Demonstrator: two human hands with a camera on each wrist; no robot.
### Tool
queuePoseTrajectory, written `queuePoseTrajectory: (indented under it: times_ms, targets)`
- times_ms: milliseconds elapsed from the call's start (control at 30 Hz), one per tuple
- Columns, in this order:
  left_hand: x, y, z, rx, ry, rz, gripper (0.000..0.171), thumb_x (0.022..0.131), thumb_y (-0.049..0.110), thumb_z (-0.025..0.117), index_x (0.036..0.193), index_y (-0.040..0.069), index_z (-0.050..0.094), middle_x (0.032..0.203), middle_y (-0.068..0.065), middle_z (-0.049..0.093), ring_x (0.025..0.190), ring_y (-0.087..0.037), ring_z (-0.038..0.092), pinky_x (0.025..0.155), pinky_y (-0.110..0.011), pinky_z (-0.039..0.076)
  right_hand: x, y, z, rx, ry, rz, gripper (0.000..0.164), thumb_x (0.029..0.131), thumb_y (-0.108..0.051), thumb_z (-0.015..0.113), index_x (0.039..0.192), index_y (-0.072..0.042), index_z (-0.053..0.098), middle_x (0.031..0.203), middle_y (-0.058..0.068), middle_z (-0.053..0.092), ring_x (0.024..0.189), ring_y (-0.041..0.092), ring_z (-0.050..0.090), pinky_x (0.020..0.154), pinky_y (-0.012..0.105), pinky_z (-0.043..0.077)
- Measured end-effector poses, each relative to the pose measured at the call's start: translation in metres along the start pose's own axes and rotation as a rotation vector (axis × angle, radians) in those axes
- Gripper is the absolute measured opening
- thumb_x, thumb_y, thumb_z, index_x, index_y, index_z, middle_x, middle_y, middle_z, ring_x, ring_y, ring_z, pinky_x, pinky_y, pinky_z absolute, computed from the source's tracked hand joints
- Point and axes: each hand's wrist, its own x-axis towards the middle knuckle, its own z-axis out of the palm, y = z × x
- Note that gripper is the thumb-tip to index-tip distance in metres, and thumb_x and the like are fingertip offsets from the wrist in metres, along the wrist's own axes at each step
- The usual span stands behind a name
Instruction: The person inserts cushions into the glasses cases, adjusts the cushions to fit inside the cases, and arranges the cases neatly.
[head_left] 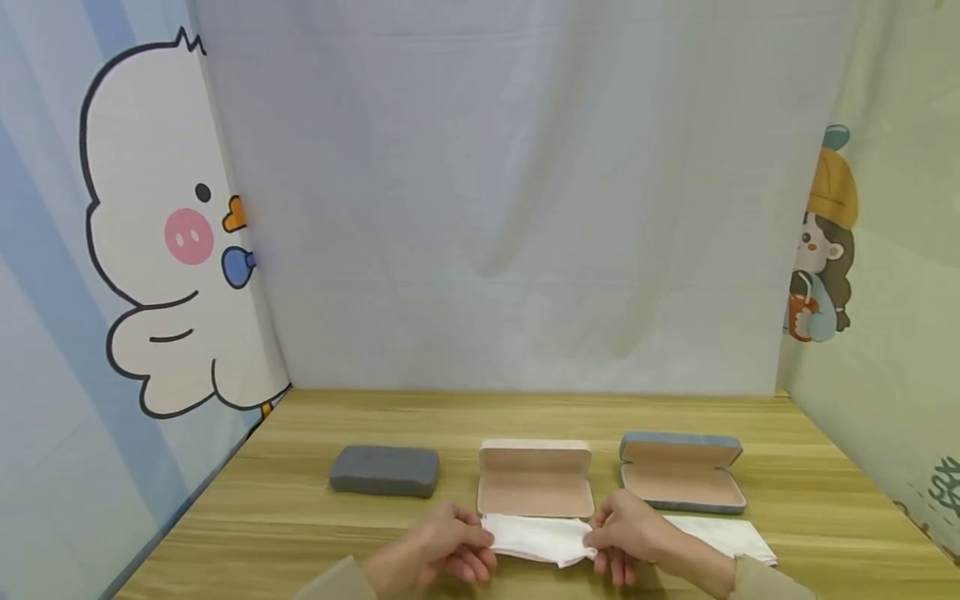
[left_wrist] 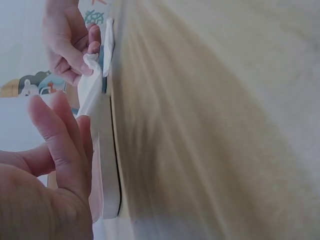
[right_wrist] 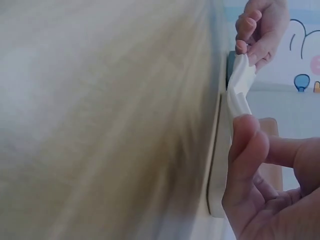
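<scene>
Tabletop (head_left: pixel 262 500): yellowish wood grain, spread before you; far edge meets the cloth backdrop.
Back curtain (head_left: pixel 420 167): plain pale grey-white, facing you, a few soft creases.
Left drape (head_left: pixel 45 417): light blue, darker blue bands, on your left; printed cartoon duck (head_left: pixel 150 150), white with black outline.
Right drape (head_left: pixel 900 292): pale green, on your right; printed cartoon figure (head_left: pixel 832 267), orange hat (head_left: pixel 834 187), dark braid.
Light: soft, diffuse across your table.
</scene>
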Motion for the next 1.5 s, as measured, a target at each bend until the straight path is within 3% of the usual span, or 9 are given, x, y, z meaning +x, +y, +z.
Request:
queuePoseTrajectory:
  times_ms: [200, 400, 733, 1133, 1333, 1500]
  targets:
    - [0.011, 0.014, -0.007, -0.011, 0.034, 0.043, 0.008, 0.089, 0.000, 0.060, 0.088, 0.002, 0.053, 0.061, -0.004, 0.067, 0.047, -0.007, 0.062, 0.043, -0.014, 0.049, 0.011, -0.014, -0.014, -0.020, 0.027, -0.007, 0.018, 0.089, -0.010, 0.065, 0.088, 0.005, 0.056, 0.058, 0.004, 0.067, 0.039, 0.005, 0.058, 0.038, 0.016, 0.047]
    - [0.022, 0.023, -0.014, -0.012, 0.072, 0.028, 0.011, 0.090, 0.002, 0.063, 0.094, -0.002, 0.054, 0.064, -0.005, 0.068, 0.048, -0.008, 0.063, 0.044, -0.015, 0.050, 0.024, -0.019, -0.023, -0.062, 0.087, -0.002, 0.015, 0.089, -0.010, 0.065, 0.082, 0.003, 0.059, 0.057, 0.002, 0.065, 0.040, 0.005, 0.057, 0.040, 0.017, 0.049]
    - [0.043, 0.016, -0.019, -0.016, 0.071, 0.025, 0.014, 0.090, 0.001, 0.061, 0.090, 0.004, 0.047, 0.063, -0.005, 0.067, 0.047, -0.007, 0.062, 0.042, -0.016, 0.050, 0.042, -0.007, -0.022, -0.095, 0.159, -0.017, 0.014, 0.088, -0.005, 0.065, 0.081, 0.002, 0.056, 0.055, 0.003, 0.065, 0.038, 0.005, 0.056, 0.037, 0.018, 0.046]
    - [0.049, 0.013, -0.012, 0.201, 0.196, 0.042, 0.018, 0.086, 0.001, 0.063, 0.077, 0.009, 0.049, 0.051, 0.002, 0.057, 0.036, -0.004, 0.047, 0.035, -0.013, 0.033, 0.050, 0.004, -0.018, -0.167, 0.261, -0.043, 0.017, 0.086, -0.004, 0.066, 0.073, -0.001, 0.056, 0.047, -0.002, 0.057, 0.032, 0.001, 0.045, 0.034, 0.014, 0.037]
    - [0.050, 0.013, -0.008, 0.246, 0.249, 0.066, 0.014, 0.080, -0.005, 0.061, 0.080, 0.005, 0.051, 0.047, 0.002, 0.053, 0.034, -0.003, 0.044, 0.033, -0.013, 0.035, 0.051, 0.009, -0.015, -0.169, 0.290, -0.036, 0.015, 0.084, -0.003, 0.067, 0.074, -0.002, 0.056, 0.046, -0.003, 0.054, 0.032, 0.000, 0.042, 0.034, 0.013, 0.035]
    - [0.053, 0.012, -0.008, 0.336, 0.274, 0.101, 0.021, 0.076, -0.009, 0.057, 0.072, 0.008, 0.046, 0.046, 0.004, 0.046, 0.032, -0.003, 0.041, 0.031, -0.014, 0.034, 0.050, 0.010, -0.012, -0.189, 0.316, -0.051, 0.017, 0.082, -0.001, 0.067, 0.078, -0.003, 0.050, 0.046, -0.004, 0.047, 0.033, 0.001, 0.040, 0.034, 0.013, 0.035]
